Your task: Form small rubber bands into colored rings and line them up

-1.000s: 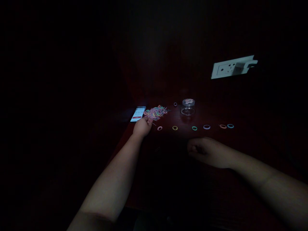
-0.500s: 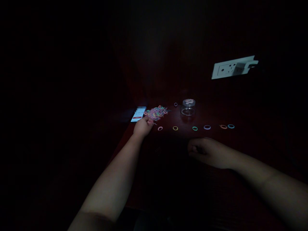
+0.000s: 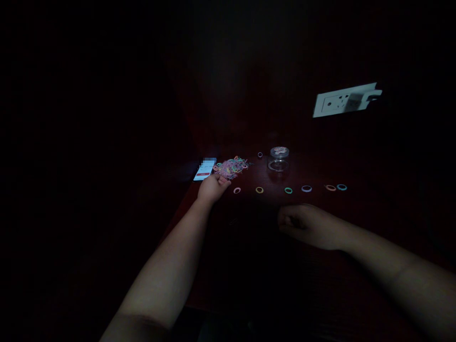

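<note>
My left hand reaches to the near edge of a heap of small coloured hair ties. Its thumb and fingers are pinched together; whatever lies between them is too small to make out. My right hand rests on the dark table, fingers curled into a loose fist, and nothing shows in it. Beyond it single hair ties lie spaced in a row: a pink one, a yellow one, a green one, a purple one, an orange one and a blue one.
A lit phone lies left of the heap. Behind the row stands a clear lidded jar, with a small dark ring beside it. A socket plate with a plug is on the wall. The surroundings are very dark.
The fingertips of my left hand have shifted slightly right, and a thin pale bit seen at them earlier no longer shows. My right hand and the row of hair ties stay put.
</note>
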Tool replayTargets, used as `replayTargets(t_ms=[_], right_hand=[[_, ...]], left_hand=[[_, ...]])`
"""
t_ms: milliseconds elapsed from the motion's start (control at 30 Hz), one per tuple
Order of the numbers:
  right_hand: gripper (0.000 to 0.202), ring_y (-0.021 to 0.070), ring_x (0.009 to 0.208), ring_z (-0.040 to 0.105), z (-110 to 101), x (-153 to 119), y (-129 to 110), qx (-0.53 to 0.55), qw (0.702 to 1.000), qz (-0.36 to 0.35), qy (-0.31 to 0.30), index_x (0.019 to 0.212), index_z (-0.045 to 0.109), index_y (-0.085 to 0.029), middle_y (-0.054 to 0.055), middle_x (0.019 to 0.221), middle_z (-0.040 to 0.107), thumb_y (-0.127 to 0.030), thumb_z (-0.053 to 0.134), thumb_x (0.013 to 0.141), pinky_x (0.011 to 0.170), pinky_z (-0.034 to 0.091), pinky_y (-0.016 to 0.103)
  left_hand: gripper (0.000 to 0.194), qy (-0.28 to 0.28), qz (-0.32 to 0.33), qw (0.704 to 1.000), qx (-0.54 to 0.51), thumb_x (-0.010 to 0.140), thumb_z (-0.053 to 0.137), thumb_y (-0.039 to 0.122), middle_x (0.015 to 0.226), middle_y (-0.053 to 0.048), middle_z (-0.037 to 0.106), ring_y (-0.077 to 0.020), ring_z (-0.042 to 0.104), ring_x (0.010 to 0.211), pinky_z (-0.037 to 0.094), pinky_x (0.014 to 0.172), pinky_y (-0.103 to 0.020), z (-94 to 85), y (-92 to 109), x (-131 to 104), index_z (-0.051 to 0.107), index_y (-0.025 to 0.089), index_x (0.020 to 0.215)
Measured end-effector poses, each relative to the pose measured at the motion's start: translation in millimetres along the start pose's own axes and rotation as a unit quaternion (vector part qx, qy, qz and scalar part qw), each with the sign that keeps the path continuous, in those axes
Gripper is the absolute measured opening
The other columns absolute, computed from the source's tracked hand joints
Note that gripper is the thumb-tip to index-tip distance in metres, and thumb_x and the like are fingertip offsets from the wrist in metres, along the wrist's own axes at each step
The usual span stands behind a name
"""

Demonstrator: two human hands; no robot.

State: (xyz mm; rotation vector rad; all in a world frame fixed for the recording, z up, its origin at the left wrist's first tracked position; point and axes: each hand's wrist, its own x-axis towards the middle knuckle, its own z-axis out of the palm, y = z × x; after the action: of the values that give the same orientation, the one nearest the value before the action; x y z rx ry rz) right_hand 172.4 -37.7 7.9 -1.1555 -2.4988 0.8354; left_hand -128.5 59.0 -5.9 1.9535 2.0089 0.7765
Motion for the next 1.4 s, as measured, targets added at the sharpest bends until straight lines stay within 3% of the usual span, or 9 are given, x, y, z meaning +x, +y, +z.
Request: replayTargets(t_ms=[267,533,700,1133,1400], right_hand=[[0.012,0.0124,0.061,0.053,-0.7,-1.0,-2.3,0.002,1.000,-0.003,0.000,0.081,0.062,-0.020,-0.001,0.071,0.061,-0.027,0.053,0.086,0.055,0.037,0.025],[0.012,0.0123,0.062,0.053,-0.1,-0.8,0.4,-0.004,1.000,-0.004,0.004,0.082,0.063,-0.020,-0.001,0.071,0.062,-0.027,0.054,0.085,0.055,0.037,0.024],[0.012,0.0121,0.061,0.052,0.1,-1.3,0.3,0.003,1.000,-0.001,0.002,0.081,0.062,-0.020,-0.001,0.071,0.061,-0.027,0.053,0.085,0.055,0.037,0.024],[0.012,0.0123,0.061,0.053,0.3,-1.8,1.1,0.004,1.000,-0.006,0.001,0.081,0.062,-0.020,-0.001,0.071,0.061,-0.026,0.053,0.085,0.055,0.037,0.025],[0.013,0.0119,0.060,0.052,-0.3,-0.9,0.0,0.008,1.000,-0.002,0.003,0.081,0.063,-0.020,-0.001,0.070,0.061,-0.028,0.054,0.085,0.054,0.036,0.024]], left_hand=[[0.011,0.001,0.007,1.000,0.000,0.080,0.061,0.028,0.084,-0.004,0.073,-0.0170,0.065,0.074,0.045,0.068,-0.025,0.5,-1.4,0.8,0.065,0.019,0.084],[0.020,0.031,0.002,0.999,0.014,0.087,0.053,0.034,0.087,-0.009,0.073,-0.0214,0.065,0.076,0.044,0.069,-0.028,1.3,-2.8,4.1,0.067,0.018,0.087],[0.021,0.038,0.009,0.999,0.002,0.085,0.057,0.039,0.082,-0.007,0.072,-0.0195,0.064,0.072,0.042,0.064,-0.026,1.5,-2.6,2.9,0.064,0.019,0.081],[0.008,0.039,0.031,0.997,-0.062,0.078,0.061,0.027,0.072,-0.001,0.068,-0.0145,0.061,0.065,0.044,0.064,-0.024,4.1,-5.4,2.7,0.062,0.019,0.079],[0.009,0.039,0.030,0.992,-0.117,0.077,0.064,0.025,0.081,-0.002,0.068,-0.0142,0.062,0.070,0.048,0.068,-0.025,10.0,-9.2,7.2,0.062,0.018,0.082]])
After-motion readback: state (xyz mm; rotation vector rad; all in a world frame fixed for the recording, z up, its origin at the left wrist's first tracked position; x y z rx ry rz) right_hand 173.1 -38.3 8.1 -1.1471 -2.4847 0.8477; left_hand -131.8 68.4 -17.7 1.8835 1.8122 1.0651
